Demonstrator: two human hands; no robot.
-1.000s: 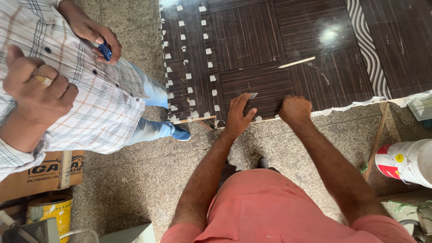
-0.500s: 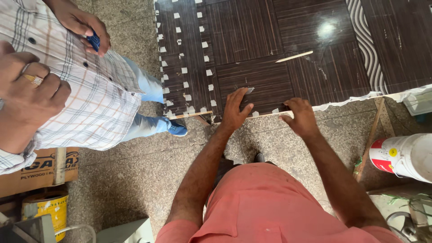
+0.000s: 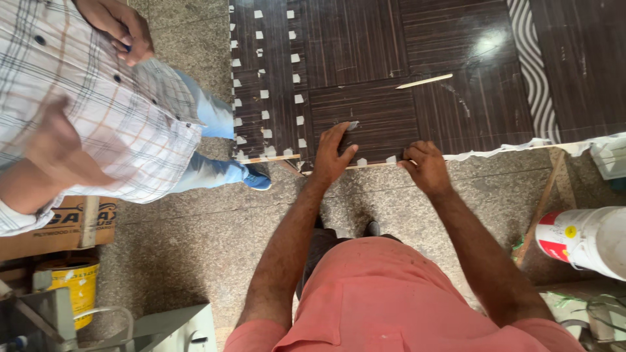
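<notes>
So the floor here is speckled grey stone (image 3: 195,254), and a big dark wood-grain laminate sheet (image 3: 365,111) lies flat on it, glossy enough to catch a light glare up top. White tape squares (image 3: 264,94) dot the sheet's left part in rows. A thin light wooden strip (image 3: 381,165) runs along the sheet's near edge, right where sheet meets stone.

The left hand (image 3: 332,156) is planted on the sheet just above that strip, fingers (image 3: 340,137) spread a bit and pressed down. Something small and dark with a pale tip (image 3: 352,125) pokes out at the fingertips; I can't tell what it is or whether it's really gripped. The right hand (image 3: 425,166) sits on the strip itself, fingers curled together and pinching down on it at the edge. The two hands are near each other, not touching.

Compared with half a second ago, the hands are in much the same spot on the edge, though the right one now looks more closed on the strip.

A second loose stick (image 3: 424,81) lies further up the sheet, well apart from both hands. On the left stands another person in a checked shirt (image 3: 98,111) and blue shoes (image 3: 257,177); their blurred hand has swung lower. There's a white bucket (image 3: 587,241) at right and a yellow can (image 3: 72,287) at lower left.
</notes>
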